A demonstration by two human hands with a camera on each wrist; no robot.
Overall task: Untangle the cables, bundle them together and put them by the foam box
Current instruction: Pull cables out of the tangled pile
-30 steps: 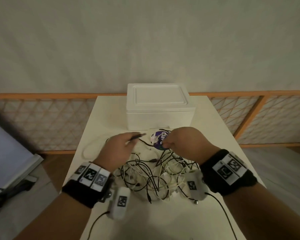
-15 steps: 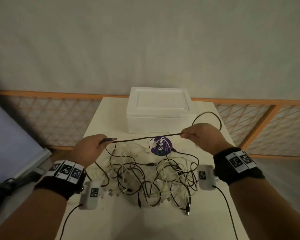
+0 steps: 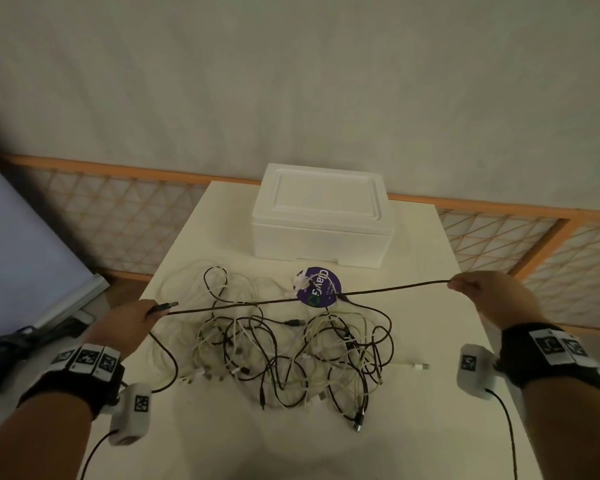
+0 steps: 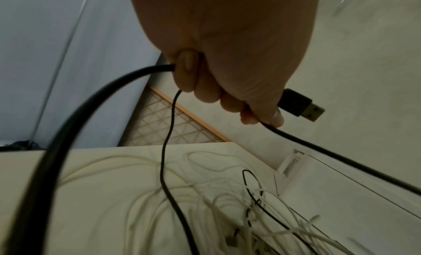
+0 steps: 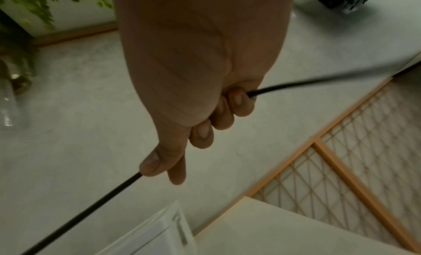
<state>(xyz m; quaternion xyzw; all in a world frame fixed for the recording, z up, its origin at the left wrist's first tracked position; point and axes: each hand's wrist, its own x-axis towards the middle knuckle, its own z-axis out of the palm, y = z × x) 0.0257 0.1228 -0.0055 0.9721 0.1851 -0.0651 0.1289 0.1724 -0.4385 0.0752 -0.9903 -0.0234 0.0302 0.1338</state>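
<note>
A black cable (image 3: 309,296) is stretched taut in the air between my two hands, above a tangle of black and white cables (image 3: 284,351) on the white table (image 3: 222,445). My left hand (image 3: 132,323) grips it near its USB plug (image 4: 300,104), which sticks out past the thumb. My right hand (image 3: 489,296) pinches the same cable (image 5: 79,215) farther along, out past the table's right side. The white foam box (image 3: 321,216) stands closed at the far end of the table, behind the tangle.
A round purple tape roll (image 3: 317,287) lies just in front of the foam box. A wooden lattice fence (image 3: 534,258) runs behind and to the right of the table. A blue-grey panel (image 3: 21,258) and dark gear are on the floor at left.
Both hands have drawn apart, the left one leftward and the right one far to the right. The black cable between them has been pulled out long and straight above the tangle.
</note>
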